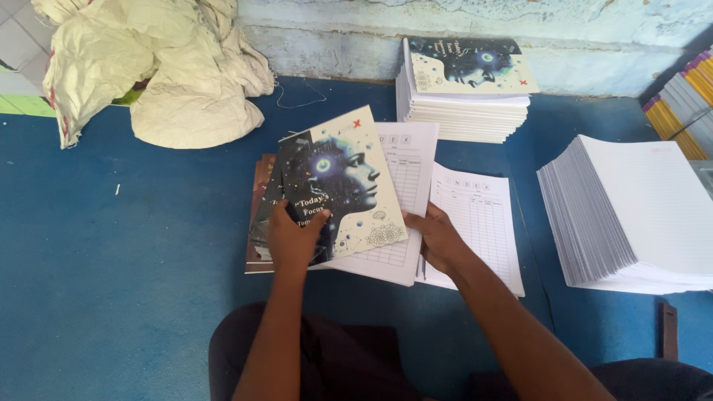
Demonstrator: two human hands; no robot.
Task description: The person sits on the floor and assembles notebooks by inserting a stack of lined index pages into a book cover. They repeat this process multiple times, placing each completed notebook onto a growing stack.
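Left hand (pixel 293 241) pinched the cover (pixel 338 189) at its lower edge, tilted up over the index sheets (pixel 405 167) on the blue mat (pixel 111 297). Right hand (pixel 438 238) lay half-curled on the sheets' edge, gripping nothing I could see. I judged the cover thin, glossy, slippery and easily creased; best held by an edge.

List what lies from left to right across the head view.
Crumpled sack → left hand on the printed cover → right hand on the index sheets → stack of ruled paper.
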